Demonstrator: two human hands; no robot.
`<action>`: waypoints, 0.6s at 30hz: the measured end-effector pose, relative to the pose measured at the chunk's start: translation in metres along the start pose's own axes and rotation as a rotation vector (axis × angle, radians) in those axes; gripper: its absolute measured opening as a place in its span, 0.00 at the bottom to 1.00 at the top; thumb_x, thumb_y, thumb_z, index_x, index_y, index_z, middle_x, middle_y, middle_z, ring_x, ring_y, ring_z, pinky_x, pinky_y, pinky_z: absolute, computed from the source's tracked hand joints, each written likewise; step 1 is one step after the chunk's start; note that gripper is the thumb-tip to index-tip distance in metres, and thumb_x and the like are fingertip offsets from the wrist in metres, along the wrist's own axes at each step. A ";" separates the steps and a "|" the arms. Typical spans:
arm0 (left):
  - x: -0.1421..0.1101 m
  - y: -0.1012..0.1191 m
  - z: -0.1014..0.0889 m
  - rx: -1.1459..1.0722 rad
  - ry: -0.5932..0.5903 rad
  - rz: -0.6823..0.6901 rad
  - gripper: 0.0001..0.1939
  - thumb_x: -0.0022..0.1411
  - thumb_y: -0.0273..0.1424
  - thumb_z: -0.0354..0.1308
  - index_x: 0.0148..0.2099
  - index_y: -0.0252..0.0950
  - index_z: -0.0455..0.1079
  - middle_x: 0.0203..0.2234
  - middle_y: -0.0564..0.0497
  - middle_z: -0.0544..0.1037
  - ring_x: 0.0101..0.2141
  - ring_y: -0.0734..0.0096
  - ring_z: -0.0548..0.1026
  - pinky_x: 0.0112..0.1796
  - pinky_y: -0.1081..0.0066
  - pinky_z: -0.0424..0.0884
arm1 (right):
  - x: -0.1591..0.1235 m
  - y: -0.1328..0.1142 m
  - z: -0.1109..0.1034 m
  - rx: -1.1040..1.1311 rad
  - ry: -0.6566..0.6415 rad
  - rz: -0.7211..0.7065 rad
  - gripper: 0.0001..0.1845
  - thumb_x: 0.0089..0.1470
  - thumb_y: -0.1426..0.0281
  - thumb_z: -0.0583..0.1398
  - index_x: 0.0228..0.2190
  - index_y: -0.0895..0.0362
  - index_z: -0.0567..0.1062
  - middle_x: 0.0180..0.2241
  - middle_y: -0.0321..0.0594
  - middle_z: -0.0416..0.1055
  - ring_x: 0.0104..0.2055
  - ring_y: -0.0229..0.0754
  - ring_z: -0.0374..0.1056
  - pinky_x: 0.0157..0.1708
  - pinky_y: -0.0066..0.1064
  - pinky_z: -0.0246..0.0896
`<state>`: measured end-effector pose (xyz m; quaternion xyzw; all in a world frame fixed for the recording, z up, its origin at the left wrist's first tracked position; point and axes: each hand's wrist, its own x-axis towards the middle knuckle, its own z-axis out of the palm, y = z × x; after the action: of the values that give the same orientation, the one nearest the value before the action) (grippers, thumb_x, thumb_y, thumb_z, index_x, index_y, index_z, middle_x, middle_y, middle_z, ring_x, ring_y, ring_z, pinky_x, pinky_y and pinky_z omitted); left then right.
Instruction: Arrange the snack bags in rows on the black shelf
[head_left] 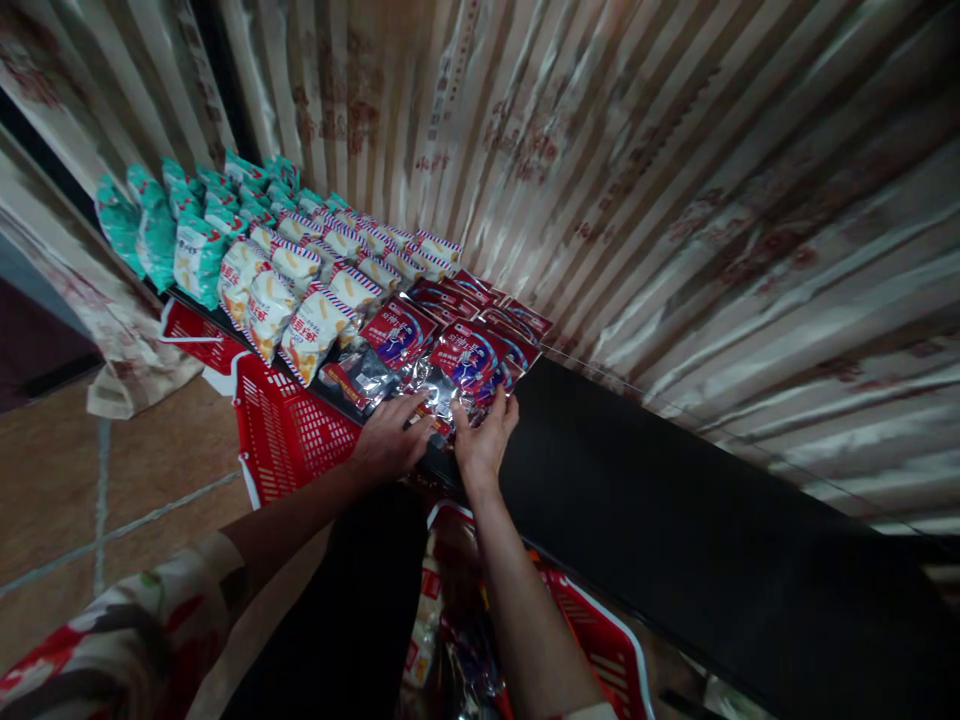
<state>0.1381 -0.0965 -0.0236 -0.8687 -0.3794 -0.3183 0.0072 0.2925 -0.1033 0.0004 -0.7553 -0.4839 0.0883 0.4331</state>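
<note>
Head view: hands (391, 438) (484, 440) on red packets (466, 352) near shelf edge (442, 468).

At the view's centre, red packets (469, 360) carry white lettering that seems to end in "号". Toward nine o'clock, red characters on the white bags (311, 325) seem to include "虾". Writing on the green bags (199, 260) toward ten and the curtain (450, 90) at twelve is too small or blurred to read.
</note>
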 end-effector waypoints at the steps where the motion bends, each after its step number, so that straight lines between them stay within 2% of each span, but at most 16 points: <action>1: 0.002 0.001 0.000 0.001 0.000 -0.009 0.12 0.62 0.32 0.51 0.48 0.37 0.68 0.56 0.41 0.65 0.52 0.56 0.66 0.48 0.55 0.65 | 0.001 0.001 0.000 -0.003 -0.001 -0.010 0.41 0.49 0.56 0.58 0.59 0.65 0.55 0.60 0.61 0.45 0.63 0.56 0.45 0.59 0.45 0.45; 4: 0.007 0.005 -0.001 -0.006 0.007 -0.014 0.13 0.62 0.31 0.50 0.48 0.37 0.68 0.55 0.41 0.66 0.52 0.56 0.66 0.48 0.54 0.66 | 0.005 0.004 0.000 -0.012 -0.002 -0.050 0.41 0.50 0.55 0.57 0.59 0.65 0.55 0.60 0.61 0.45 0.62 0.56 0.45 0.58 0.46 0.46; 10: 0.011 0.007 -0.002 -0.044 0.047 0.002 0.15 0.61 0.29 0.49 0.49 0.34 0.68 0.53 0.41 0.68 0.57 0.55 0.61 0.53 0.54 0.63 | 0.003 0.012 0.001 -0.052 0.039 -0.097 0.40 0.52 0.53 0.54 0.60 0.62 0.54 0.61 0.62 0.46 0.63 0.59 0.44 0.55 0.52 0.47; 18: 0.006 0.006 0.002 -0.054 0.113 0.036 0.12 0.61 0.28 0.51 0.47 0.34 0.68 0.47 0.43 0.72 0.52 0.59 0.66 0.51 0.57 0.66 | -0.006 0.013 -0.005 -0.086 0.009 -0.165 0.39 0.52 0.52 0.55 0.59 0.59 0.55 0.62 0.61 0.43 0.63 0.60 0.42 0.54 0.53 0.48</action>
<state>0.1464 -0.0959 -0.0206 -0.8559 -0.3540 -0.3768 0.0108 0.3006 -0.1133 -0.0085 -0.7312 -0.5458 0.0281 0.4082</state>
